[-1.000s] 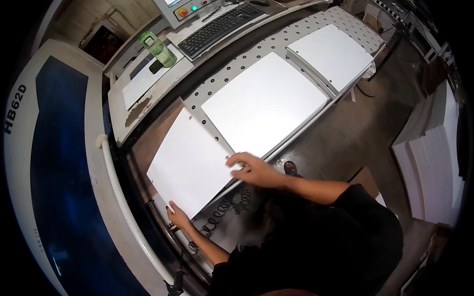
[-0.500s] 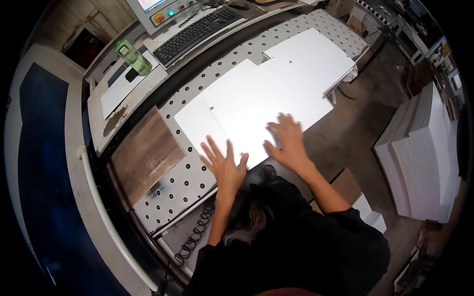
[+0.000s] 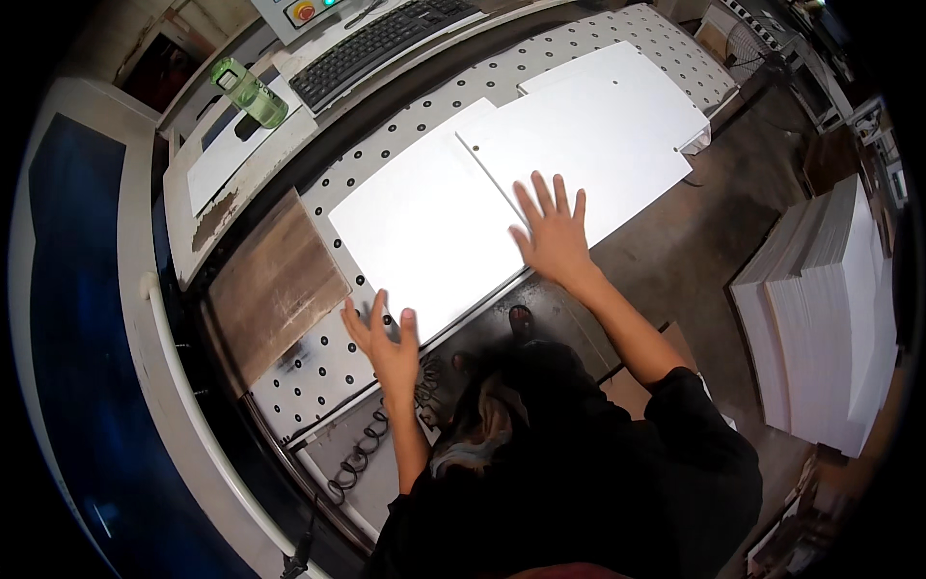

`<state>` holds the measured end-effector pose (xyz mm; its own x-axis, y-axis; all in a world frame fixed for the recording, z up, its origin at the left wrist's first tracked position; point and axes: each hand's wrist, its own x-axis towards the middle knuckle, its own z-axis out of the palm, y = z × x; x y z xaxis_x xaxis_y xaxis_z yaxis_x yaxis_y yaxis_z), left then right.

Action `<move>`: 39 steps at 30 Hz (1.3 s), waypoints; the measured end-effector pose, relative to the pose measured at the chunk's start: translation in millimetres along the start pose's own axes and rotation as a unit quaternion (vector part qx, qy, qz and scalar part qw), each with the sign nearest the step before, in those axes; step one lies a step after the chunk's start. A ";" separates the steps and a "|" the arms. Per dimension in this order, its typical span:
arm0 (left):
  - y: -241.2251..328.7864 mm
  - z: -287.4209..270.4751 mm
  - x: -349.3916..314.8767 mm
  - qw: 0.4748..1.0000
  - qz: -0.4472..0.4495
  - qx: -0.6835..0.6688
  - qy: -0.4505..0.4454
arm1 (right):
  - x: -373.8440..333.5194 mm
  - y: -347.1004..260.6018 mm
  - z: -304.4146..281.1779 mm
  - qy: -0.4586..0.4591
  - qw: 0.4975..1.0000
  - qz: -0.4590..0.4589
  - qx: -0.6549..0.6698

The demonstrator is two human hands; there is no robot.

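Observation:
Two flat white panels lie overlapping on the perforated table. The upper panel (image 3: pixel 598 135) has small holes near its edges and covers the right part of the lower panel (image 3: pixel 415 222). My right hand (image 3: pixel 558 243) is open, palm down with fingers spread on the upper panel, close to its left edge. My left hand (image 3: pixel 386 349) is open at the near left corner of the lower panel. Its thumb is by the panel's edge and the other fingers reach over the table; whether it touches the panel I cannot tell.
The pale table (image 3: pixel 318 372) has rows of black-rimmed holes. A brown board (image 3: pixel 280 289) lies at its left. Beyond stand a green bottle (image 3: pixel 249 95) and a black keyboard (image 3: pixel 376 53). A stack of white panels (image 3: pixel 820 318) stands on the floor at right. A coiled hose (image 3: pixel 352 463) hangs below the table.
The upper panel has slid right and away, uncovering more of the lower panel. My left hand has moved left to the lower panel's corner. My right hand now lies flat on the upper panel.

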<state>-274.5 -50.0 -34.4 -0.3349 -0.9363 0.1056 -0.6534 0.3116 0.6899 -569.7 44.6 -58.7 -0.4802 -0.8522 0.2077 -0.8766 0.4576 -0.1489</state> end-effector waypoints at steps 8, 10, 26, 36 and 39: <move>-121.6 -42.6 7.0 0.986 -0.056 0.092 0.130 | 66.5 105.2 10.2 0.039 0.996 0.084 -0.006; -159.3 -53.3 10.3 0.976 -0.070 0.140 0.155 | 78.1 143.6 18.9 0.051 0.996 0.077 -0.020; -295.8 -84.6 72.9 0.913 -0.290 0.267 0.103 | 81.2 175.4 6.1 0.044 0.998 0.040 0.005; -341.6 -164.2 64.5 0.927 -0.295 0.208 0.105 | 45.9 21.3 15.6 0.078 0.973 0.080 0.202; -362.3 -188.2 65.3 0.952 -0.270 0.102 0.107 | 47.8 31.9 22.0 0.085 0.958 0.078 0.263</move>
<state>68.1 -254.6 -142.6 0.2184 -0.9737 -0.0654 -0.8167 -0.2190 0.5338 -619.9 12.9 -74.8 -0.6412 -0.7102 0.2907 -0.6779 0.3466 -0.6483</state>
